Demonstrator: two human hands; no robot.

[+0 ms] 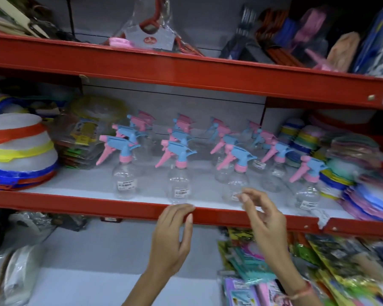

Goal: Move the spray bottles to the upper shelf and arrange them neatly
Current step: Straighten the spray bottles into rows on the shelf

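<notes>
Several clear spray bottles with pink and blue trigger heads stand in rows on the white middle shelf (208, 186). The front row runs from one bottle at the left (125, 173) past a middle one (179, 180) to one at the right (307, 188). My left hand (173, 235) rests its fingertips on the red front lip of that shelf, below the middle bottle, holding nothing. My right hand (263, 219) hovers just in front of a front-row bottle (237, 184), fingers loosely apart and empty.
Stacked round containers with coloured rims (20, 151) fill the shelf's left end, packets (80, 140) behind them. Coloured lids and plates (363, 173) crowd the right end. The top shelf (186, 69) holds hangers and bags. Below, packaged goods (296, 261) lie at right.
</notes>
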